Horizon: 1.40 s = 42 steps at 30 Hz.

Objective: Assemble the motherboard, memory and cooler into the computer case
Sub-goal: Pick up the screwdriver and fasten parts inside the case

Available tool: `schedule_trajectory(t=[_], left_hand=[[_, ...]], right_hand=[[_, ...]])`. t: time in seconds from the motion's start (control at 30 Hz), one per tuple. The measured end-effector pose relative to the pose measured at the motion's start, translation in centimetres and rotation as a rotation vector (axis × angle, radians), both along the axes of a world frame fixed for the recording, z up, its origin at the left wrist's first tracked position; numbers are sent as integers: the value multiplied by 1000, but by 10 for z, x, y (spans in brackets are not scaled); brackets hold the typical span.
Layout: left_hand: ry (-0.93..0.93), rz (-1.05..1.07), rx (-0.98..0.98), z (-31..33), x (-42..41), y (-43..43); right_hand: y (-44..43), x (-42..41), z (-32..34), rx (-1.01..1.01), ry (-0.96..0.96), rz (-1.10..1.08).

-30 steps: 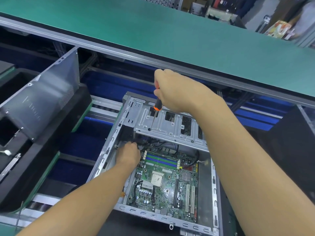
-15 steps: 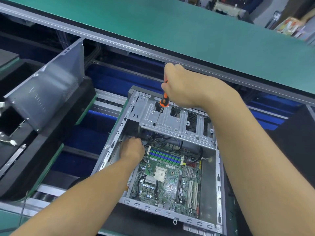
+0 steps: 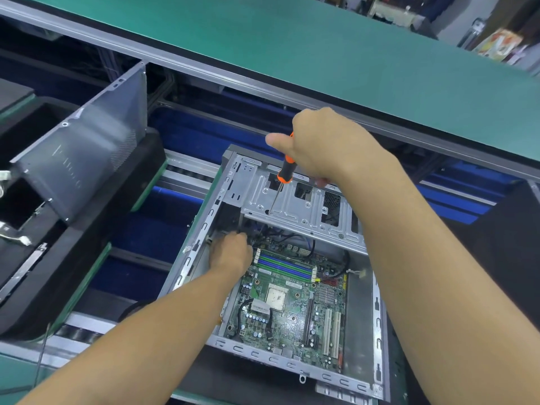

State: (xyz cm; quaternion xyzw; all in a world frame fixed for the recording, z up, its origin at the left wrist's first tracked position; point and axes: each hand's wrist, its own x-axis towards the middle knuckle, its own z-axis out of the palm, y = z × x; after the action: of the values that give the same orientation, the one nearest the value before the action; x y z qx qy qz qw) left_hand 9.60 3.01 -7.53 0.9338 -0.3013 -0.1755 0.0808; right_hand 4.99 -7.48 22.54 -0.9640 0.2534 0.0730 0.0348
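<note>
An open silver computer case [image 3: 377, 317] lies on the line with a green motherboard [image 3: 295, 311] inside; its memory slots [image 3: 285, 266] and bare CPU socket [image 3: 276, 296] show. My right hand [image 3: 324, 147] grips an orange-and-black screwdriver [image 3: 285, 171], whose tip goes down into a hole in the drive cage [image 3: 298, 206]. My left hand [image 3: 230, 254] reaches into the case's far-left corner under the cage; its fingertips are hidden there.
A grey side panel [image 3: 84, 159] leans on a black case at the left. A green-topped bench [image 3: 292, 54] runs across the back. Blue conveyor rails [image 3: 181, 135] lie between. Loose cables [image 3: 327, 252] sit at the motherboard's far edge.
My right hand has kept hold of the screwdriver over the drive cage and its thumb now sticks out to the left. My left hand stays in the corner.
</note>
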Motion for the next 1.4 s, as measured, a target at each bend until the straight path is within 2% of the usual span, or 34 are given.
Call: schedule_trajectory(t=[0.1, 0.23, 0.37, 0.5, 0.53, 0.67, 0.77, 1.0, 1.3, 1.4], left_hand=[[128, 1, -168, -1, -2, -3], [152, -28, -136, -4, -2, -6], [50, -168, -25, -5, -4, -6], [-83, -245, 33, -6, -5, -9], [-97, -254, 40, -8, -4, -8], [-124, -291, 57, -11, -4, -8], [-101, -254, 43, -10, -4, -8], [-94, -234, 38, -10, -4, -9], [-100, -257, 60, -5, -5, -9], [-64, -254, 58, -3, -4, -9]], right_hand=[[1, -3, 2, 151, -3, -30], [1, -9, 6, 182, 18, 62], [0, -9, 8, 32, 2, 82], [-1, -9, 2, -264, 78, 199], [-3, -9, 0, -269, 70, 206], [-2, -12, -2, -46, -13, 124], [-1, -15, 2, 64, 26, 92], [-4, -14, 3, -24, -9, 99], [-6, -14, -7, 100, -102, -19], [-5, -27, 1, 72, -225, -43]])
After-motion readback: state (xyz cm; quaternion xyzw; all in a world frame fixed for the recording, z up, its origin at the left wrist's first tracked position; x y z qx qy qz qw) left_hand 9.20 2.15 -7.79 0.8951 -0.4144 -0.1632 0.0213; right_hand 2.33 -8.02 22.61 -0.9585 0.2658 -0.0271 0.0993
